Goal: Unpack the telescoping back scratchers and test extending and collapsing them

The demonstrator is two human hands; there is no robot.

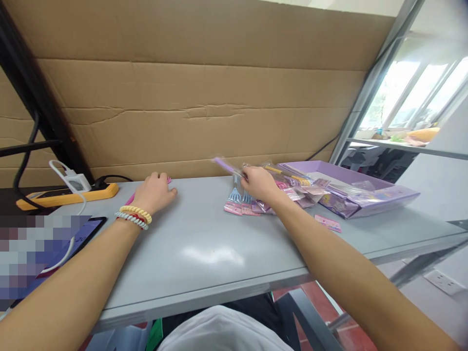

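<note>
R hand (pixel 260 183) pinches a purple stick (pixel 224 165) btwn thumb & fingers over the gray tbl (pixel 197 234), its tip blurred, at the L edge of a heap of plastic-wrapped pkgs (pixel 305 183). L hand (pixel 155 192), palm down w/ fingers bent, covers the middle of a pink item (pixel 129 199), both ends peeking out; whether it grips or just rests there, can't tell.

Just below R hand, blue-pronged pieces (pixel 235 196) lie in clear sleeves w/ pink cards. The heap spreads R, pkgs overlapping, up against an open lilac box (pixel 369 207); a loose pink card (pixel 328 223) sits apart, nr the box's front. Far L: yellow pwr strip (pixel 106 195), white charger (pixel 79 182), its white cable (pixel 69 251) draped across a phone (pixel 89 231), L forearm nearby. Cardboard (pixel 204 87) backs the scene.

Risks, as judged: slick wrap could let pkgs slide if R wrist drags on the heap, or snag a neighbor & pull it along when one is lifted. A loose pinch nr one end could let the stick swing or drop. The pink item, if only lightly covered, might roll under L palm. L forearm could hook the cable, tugging phone or charger. Thin box walls may bend if R arm bumps them.
</note>
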